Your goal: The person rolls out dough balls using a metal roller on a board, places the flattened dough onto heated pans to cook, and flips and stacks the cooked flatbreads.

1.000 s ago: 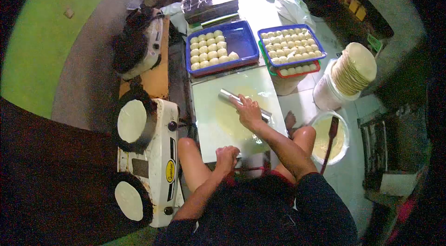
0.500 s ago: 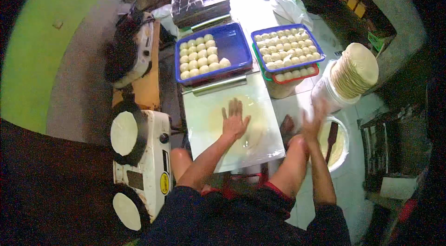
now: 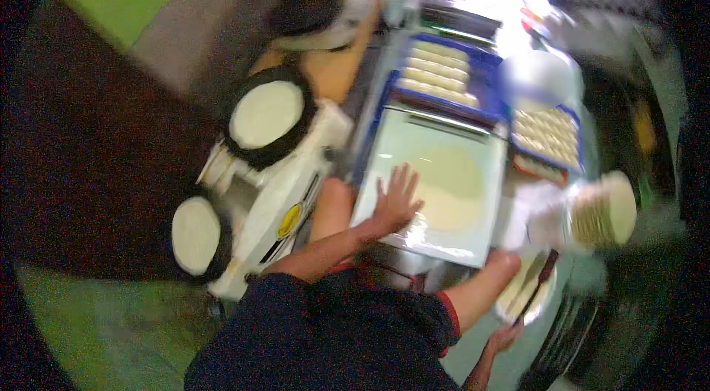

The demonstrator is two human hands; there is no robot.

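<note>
My left hand point(image 3: 398, 202) lies with fingers spread on the clear sheet over a white board point(image 3: 384, 141), at the left edge of a thin, flat round of pale dough point(image 3: 458, 188). At the lower right, my right hand point(image 3: 505, 335) is closed around the handle end of a dark brown spatula point(image 3: 546, 270). The spatula slants across a white tub point(image 3: 503, 311) holding a pale, soft mass. Motion blur softens the right hand's fingers.
To the left, a white two-burner stove point(image 3: 285, 202) carries two dark pans, each with a pale flatbread point(image 3: 268, 114). Dough balls fill part of a blue tray point(image 3: 484, 84) behind the board; another tray point(image 3: 547, 140) sits right. A stack of flatbreads point(image 3: 606, 210) tops a container.
The view has swung left, bringing the stove further in. My right hand has dropped from beside the flatbread stack to the spatula handle. My left hand stays spread on the sheet, nearer the dough's left edge.
</note>
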